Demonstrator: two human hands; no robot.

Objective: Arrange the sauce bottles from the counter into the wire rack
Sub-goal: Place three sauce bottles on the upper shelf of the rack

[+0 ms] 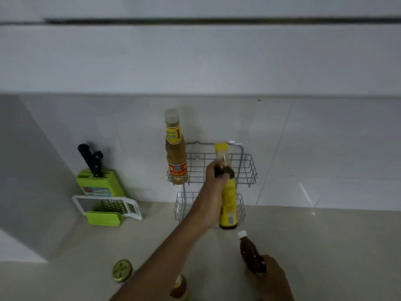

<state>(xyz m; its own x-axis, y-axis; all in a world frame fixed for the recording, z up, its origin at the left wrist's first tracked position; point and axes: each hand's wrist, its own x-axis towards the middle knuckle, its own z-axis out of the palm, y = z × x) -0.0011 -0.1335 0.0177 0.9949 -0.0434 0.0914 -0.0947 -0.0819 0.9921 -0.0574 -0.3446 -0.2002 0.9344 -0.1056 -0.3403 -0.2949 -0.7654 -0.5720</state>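
On the pale counter (pixel 314 246) below the two-tier wire rack (pixel 249 168), the left hand (pixel 217 172) gripped a tall yellow-labelled dark sauce bottle (pixel 227 198), likely next lifting into the upper tier; the right hand (pixel 269 272) clasped a small brown bottle (pixel 247 248).

A home kitchen, dimly lit: a pale beige stone-look counter (pixel 325 246) runs along a wall of large glossy white tiles (pixel 325 148), with white upper cabinets (pixel 195 57) above. At the left stands a lime-green plastic knife block (pixel 99 183) holding black-handled knives (pixel 91 159), and before it a white-framed metal grater on a green tray (pixel 108 208). A grey two-tier wire rack (pixel 247 168) against the tiles holds a sauce bottle with a red and yellow label (pixel 176 155), and a gold-lidded jar (pixel 122 270) sits on the counter
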